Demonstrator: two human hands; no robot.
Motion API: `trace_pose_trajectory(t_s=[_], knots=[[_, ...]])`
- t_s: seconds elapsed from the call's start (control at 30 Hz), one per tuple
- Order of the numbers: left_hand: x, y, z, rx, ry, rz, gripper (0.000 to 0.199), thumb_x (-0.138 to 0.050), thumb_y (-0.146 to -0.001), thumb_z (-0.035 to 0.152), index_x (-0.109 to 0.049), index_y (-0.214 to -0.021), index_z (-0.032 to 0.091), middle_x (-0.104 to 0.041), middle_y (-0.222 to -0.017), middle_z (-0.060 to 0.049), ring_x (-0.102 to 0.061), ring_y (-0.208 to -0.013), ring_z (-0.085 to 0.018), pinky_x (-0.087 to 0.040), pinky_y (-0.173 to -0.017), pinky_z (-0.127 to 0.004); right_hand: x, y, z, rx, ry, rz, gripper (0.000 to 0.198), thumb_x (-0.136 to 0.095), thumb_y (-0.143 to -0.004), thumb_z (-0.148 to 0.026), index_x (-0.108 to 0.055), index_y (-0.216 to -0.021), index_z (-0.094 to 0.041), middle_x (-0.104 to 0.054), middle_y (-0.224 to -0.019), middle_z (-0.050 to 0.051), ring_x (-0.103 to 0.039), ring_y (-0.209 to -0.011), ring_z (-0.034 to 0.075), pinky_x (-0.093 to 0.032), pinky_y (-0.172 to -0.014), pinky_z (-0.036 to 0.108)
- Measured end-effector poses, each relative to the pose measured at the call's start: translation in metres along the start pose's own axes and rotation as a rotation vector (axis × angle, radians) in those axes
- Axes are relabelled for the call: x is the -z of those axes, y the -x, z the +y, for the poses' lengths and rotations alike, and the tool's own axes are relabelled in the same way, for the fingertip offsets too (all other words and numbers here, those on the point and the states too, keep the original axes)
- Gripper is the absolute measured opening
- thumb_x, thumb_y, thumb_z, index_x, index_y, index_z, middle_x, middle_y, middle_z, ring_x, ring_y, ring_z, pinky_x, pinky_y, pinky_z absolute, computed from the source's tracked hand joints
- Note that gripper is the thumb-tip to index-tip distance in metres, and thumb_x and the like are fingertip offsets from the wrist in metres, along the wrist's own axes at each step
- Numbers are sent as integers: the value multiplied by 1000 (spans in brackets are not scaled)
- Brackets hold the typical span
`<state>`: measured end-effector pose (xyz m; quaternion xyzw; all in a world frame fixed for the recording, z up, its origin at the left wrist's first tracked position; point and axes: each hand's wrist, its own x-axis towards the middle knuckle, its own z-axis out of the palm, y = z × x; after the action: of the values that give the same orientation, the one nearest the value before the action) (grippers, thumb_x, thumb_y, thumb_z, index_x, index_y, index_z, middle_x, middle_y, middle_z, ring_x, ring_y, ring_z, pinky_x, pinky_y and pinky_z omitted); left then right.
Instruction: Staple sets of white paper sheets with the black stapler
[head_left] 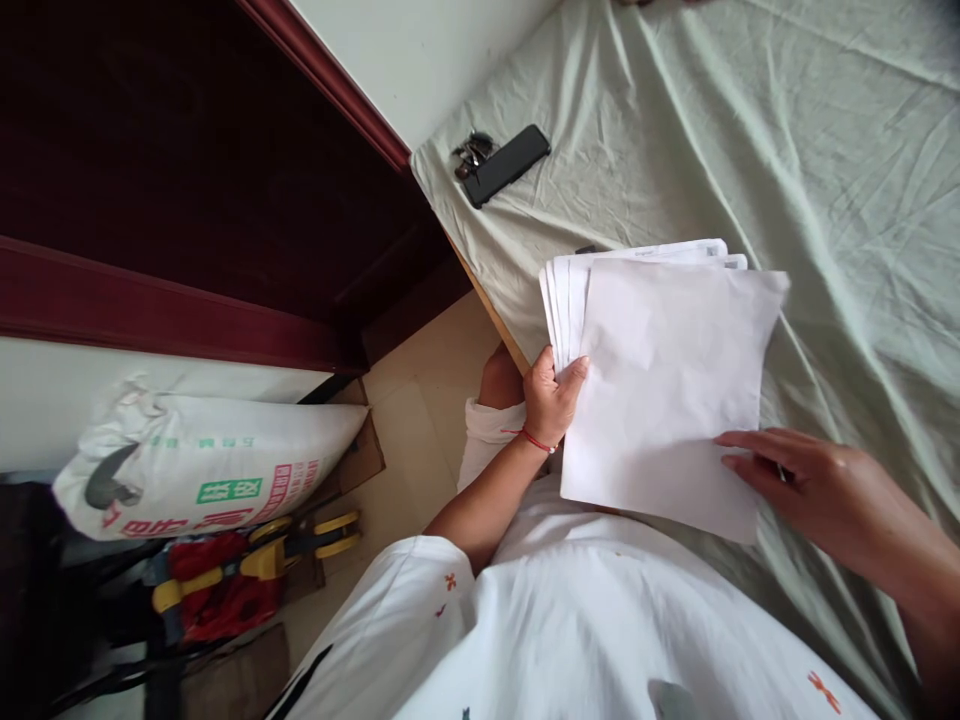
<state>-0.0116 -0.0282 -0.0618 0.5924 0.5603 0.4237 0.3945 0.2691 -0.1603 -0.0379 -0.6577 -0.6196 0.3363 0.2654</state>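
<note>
My left hand [553, 398], with a red cord at the wrist, is closed on the left edge of a fanned stack of white paper sheets [559, 300]. The thumb presses on the top sheet [667, 400], which is blank, slightly wrinkled and curled at its upper right corner. Small print shows on the sheets behind, along their upper edge. My right hand [795, 475] is by the lower right of the top sheet, fingers stretched out and thumb apart, casting a shadow on the paper. Whether its fingertips touch the sheet I cannot tell.
Beneath the papers spreads a pale green bed sheet [862, 200]. A black phone [510, 165] and a bunch of keys [474, 155] lie near its far left corner. On the floor at left are a white printed sack [225, 450] and a red and yellow object [232, 590].
</note>
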Motion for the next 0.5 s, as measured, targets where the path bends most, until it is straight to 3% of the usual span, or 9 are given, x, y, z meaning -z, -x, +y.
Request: trace_pose_trajectory(t_s=[0.1,0.17,0.3,0.37,0.5], knots=[[0,-1,-1,-4,63,13,35,-72,-90,51,-68,-100,19,-79,-99,-8,-74,-93,-21,-58,-88,-31,2,20,1,-108,24,50,20,-67,-80,-60,-78,-95,-54,-81,-83,-5,-69,-51,28,-52,-42,41],[-1,-1,-1,-12,101,27,37,-71,-90,53,-68,-102,18,-79,-102,-9,-75,-99,-22,-58,-92,-32,3,29,-6,-175,-22,2,21,-65,-79,-65,-79,-88,-51,-77,-70,-4,-66,-47,27,-50,-40,38],[-4,0,0,-13,139,65,41,-68,-92,57,-67,-105,19,-79,-106,-10,-75,-104,-23,-58,-98,-34,-6,34,-31,-238,-140,-450,51,-53,-91,-67,-69,-66,-26,-61,-55,2,-56,-49,18,-45,-47,30],[-6,1,1,-7,154,82,42,-67,-93,59,-67,-107,19,-79,-109,-10,-74,-105,-23,-57,-100,-35,-15,31,-43,-281,-235,-616,55,-47,-96,-67,-70,-74,-22,-61,-58,2,-54,-54,16,-43,-52,28],[-7,4,4,19,183,113,46,-67,-91,63,-68,-106,20,-78,-110,-10,-74,-106,-24,-56,-102,-35,-30,27,-58,-306,-383,-714,48,-52,-96,-65,-75,-98,-24,-65,-71,1,-53,-65,16,-41,-58,27]])
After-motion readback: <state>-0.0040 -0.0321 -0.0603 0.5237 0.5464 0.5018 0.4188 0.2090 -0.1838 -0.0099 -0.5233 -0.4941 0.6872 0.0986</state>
